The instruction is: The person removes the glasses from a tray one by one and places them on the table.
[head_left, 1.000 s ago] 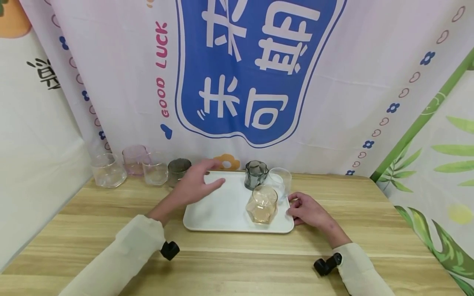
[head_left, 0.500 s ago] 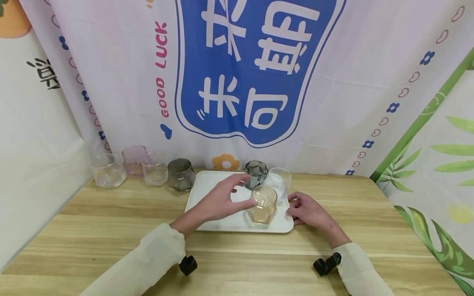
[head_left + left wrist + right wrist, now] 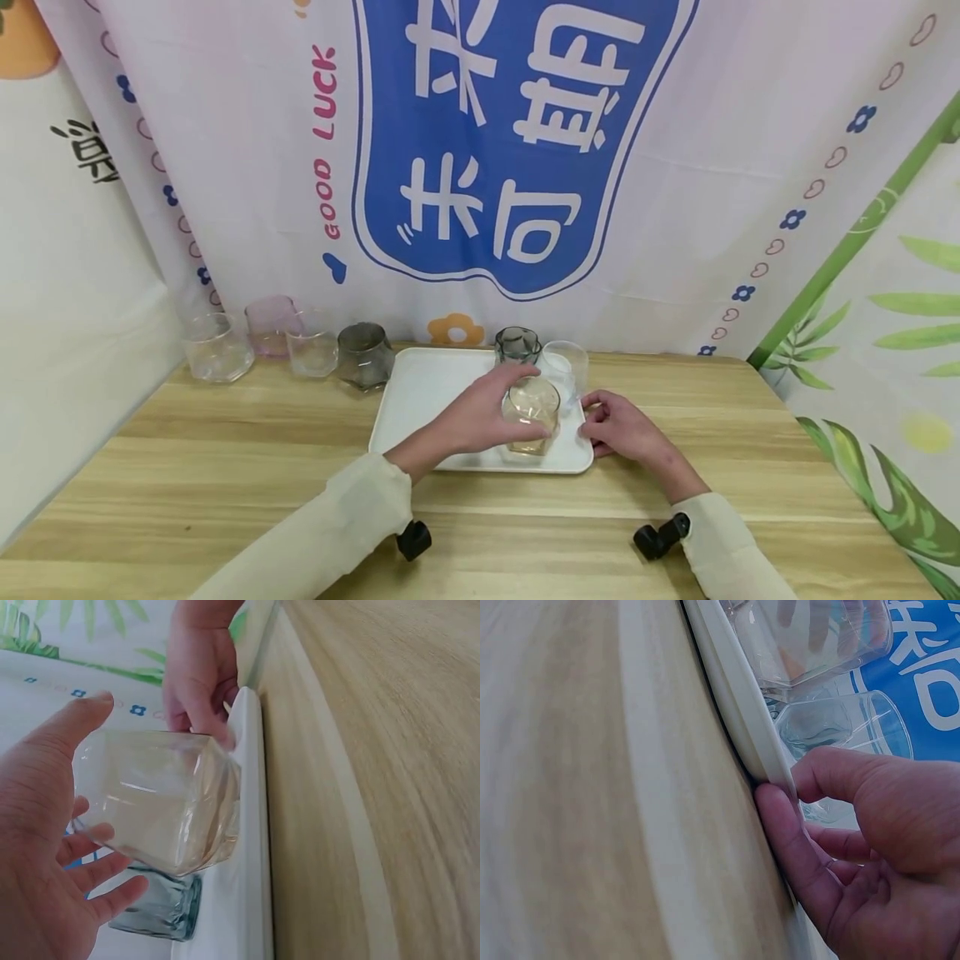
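An amber-tinted glass stands on the right half of a white tray. My left hand reaches around it from the left, thumb on the near side and fingers on the far side. In the left wrist view the fingers are spread and the thumb stands off the glass wall. My right hand pinches the tray's right rim between thumb and fingers, as the right wrist view shows. Behind the amber glass are a grey-blue wavy glass and a clear glass, both on the tray.
Left of the tray, along the back of the wooden table, stand a dark grey glass, two clear glasses, one of them a wide clear glass, and a pink glass. A printed curtain hangs close behind the table.
My left hand has moved right, away from beside the dark grey glass, across the tray to the amber glass. My right hand has stayed on the tray's rim.
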Tool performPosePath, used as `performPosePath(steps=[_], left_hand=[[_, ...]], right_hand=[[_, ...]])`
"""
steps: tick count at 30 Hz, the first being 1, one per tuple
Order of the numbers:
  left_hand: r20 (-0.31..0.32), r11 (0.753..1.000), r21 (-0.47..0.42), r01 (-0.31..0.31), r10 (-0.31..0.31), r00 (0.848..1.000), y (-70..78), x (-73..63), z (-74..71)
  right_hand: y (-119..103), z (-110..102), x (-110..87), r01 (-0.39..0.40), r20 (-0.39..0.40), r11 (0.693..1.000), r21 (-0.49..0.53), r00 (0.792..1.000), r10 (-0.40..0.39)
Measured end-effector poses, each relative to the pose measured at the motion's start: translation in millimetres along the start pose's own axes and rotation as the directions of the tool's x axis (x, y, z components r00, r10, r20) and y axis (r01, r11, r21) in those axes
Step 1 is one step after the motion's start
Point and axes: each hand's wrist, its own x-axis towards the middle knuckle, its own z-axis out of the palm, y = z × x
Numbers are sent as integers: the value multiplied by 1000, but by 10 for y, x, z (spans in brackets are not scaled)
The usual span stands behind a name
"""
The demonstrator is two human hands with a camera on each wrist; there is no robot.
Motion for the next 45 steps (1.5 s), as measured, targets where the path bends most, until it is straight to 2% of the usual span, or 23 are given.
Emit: performPosePath(steps=[6,18,29,37,45], left_hand=[[28,1000,0,19,-19,999,-15,7,78],[42,998,52,-34,32,999,-70,42,129],[12,997,80,-11,10,1000,-59,37,142],[9,998,64,20,-20,1000,-45,-4,67],[-6,998,69,12,-12,1000,-33,-35,-92]], right_hand=[[31,1,21,13,17,1000,7,1000,-13],[-18,-11,-22,20,21,1000,12,1000,-20],[6,-13,14,7,6,1000,4,1000,-7],[8,-15,10,19,19,1000,25,1000,-20],[13,-13,5,27,22,999,24,999,-27]])
